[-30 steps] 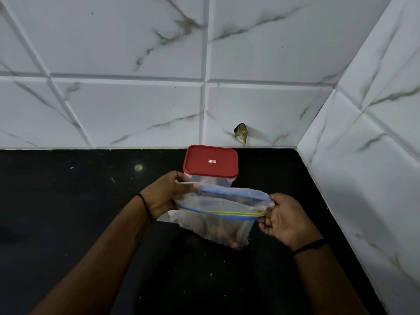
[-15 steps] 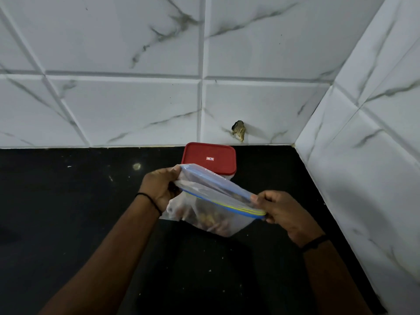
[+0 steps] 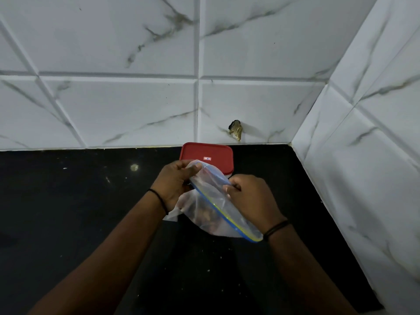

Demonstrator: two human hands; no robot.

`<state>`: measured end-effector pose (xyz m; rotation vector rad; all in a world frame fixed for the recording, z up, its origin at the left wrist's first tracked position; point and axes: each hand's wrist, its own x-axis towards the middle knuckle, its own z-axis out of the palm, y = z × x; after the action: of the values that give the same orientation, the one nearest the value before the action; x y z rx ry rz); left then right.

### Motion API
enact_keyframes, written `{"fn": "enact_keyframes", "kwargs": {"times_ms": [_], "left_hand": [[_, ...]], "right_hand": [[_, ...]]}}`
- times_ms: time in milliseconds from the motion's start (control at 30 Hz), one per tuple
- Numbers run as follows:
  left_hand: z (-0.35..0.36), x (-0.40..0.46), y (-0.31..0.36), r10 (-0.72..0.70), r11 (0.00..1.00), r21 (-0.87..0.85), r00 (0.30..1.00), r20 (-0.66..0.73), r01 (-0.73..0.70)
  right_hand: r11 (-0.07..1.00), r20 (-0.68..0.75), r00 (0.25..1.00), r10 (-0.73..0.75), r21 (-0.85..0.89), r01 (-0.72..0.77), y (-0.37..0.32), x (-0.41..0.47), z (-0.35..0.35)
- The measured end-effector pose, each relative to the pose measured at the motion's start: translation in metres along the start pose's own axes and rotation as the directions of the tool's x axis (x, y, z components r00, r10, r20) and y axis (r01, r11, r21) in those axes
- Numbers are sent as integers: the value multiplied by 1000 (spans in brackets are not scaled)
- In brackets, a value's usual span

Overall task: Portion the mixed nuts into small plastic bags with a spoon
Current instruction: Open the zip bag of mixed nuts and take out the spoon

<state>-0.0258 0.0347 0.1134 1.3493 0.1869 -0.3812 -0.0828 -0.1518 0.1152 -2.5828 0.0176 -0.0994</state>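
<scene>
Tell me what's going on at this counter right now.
A person is holding a clear plastic zip bag with a blue and yellow seal strip above the black countertop. The left hand grips one end of the bag's top, and the right hand pinches the seal strip partway along. Brown nuts show through the plastic. Behind the bag stands a container with a red lid, closed, against the marble-tiled wall.

One bag; one container; two hands
</scene>
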Motion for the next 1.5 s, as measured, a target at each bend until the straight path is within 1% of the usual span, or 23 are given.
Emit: {"fn": "enact_keyframes", "kwargs": {"times_ms": [67,100,133,233,400,500,600,633,667,733,767,833,933,967,1100,1200,1233,1267,1300,1333,1400,1433,1500], "left_hand": [[1,-4,-7,119,953,297,970,-212,-52],[2,-11,-12,129,935,353,946,-299,-16],[5,-20,-18,79,943,331,942,-326,36],[18,-44,-36,-175,968,148,969,-175,202],[35,-42,-40,-131,989,48,978,-161,140],[41,-38,-37,-112,991,54,977,-181,124],[43,-30,-36,-96,990,73,965,-245,117],[43,-29,-36,-109,990,63,965,-238,127],[44,-31,-35,-126,990,36,968,-219,137],[40,-35,-32,-182,983,-15,966,-181,182],[35,-35,-31,-214,977,-34,963,-164,211],[23,-33,-27,-276,961,-68,952,-130,269],[7,-22,-19,-380,910,-212,921,-84,356],[3,-20,-17,-407,892,-245,911,-71,380],[-6,-12,-13,-444,863,-254,896,32,437],[-6,-6,-15,-470,848,-232,879,85,476],[-5,-3,-18,-472,851,-210,876,96,481],[-4,-1,-19,-474,857,-177,875,97,483],[-4,2,-22,-470,865,-149,877,96,480],[-3,4,-24,-466,871,-128,880,93,475],[-3,9,-24,-445,888,-88,892,83,451],[-2,13,-24,-429,899,-63,900,75,434],[0,17,-23,-415,909,-16,906,86,417]], "right_hand": [[994,-72,996,53,100,-46,1,0,6],[986,-102,991,88,149,-72,0,-1,7],[975,-125,984,129,196,-103,-1,-3,7],[940,-136,967,214,298,-166,-9,-11,6],[958,-137,977,161,258,-122,-19,-18,6],[957,-64,987,145,262,-123,-21,-20,2],[921,-50,976,213,344,-183,-22,-20,6],[874,-72,957,282,431,-225,-21,-18,8],[780,-69,920,386,558,-285,-18,-15,10],[437,66,810,583,814,-382,-11,-7,9],[258,157,765,625,882,-393,-6,-4,6],[11,306,722,621,917,-399,9,2,1],[-335,516,710,479,855,-396,28,8,-6],[-371,559,702,441,826,-424,29,7,-9],[-249,608,641,468,787,-564,30,-13,-18],[-179,635,569,523,734,-655,30,-26,-18],[-126,635,547,546,707,-695,33,-28,-17],[-25,609,536,585,674,-738,37,-28,-14],[131,548,545,634,619,-774,43,-27,-12],[334,460,586,667,519,-787,46,-26,-11],[708,258,747,612,241,-663,48,-23,-10],[809,183,819,544,145,-570,46,-21,-12],[904,101,922,373,183,-385,35,-15,-17]]}}
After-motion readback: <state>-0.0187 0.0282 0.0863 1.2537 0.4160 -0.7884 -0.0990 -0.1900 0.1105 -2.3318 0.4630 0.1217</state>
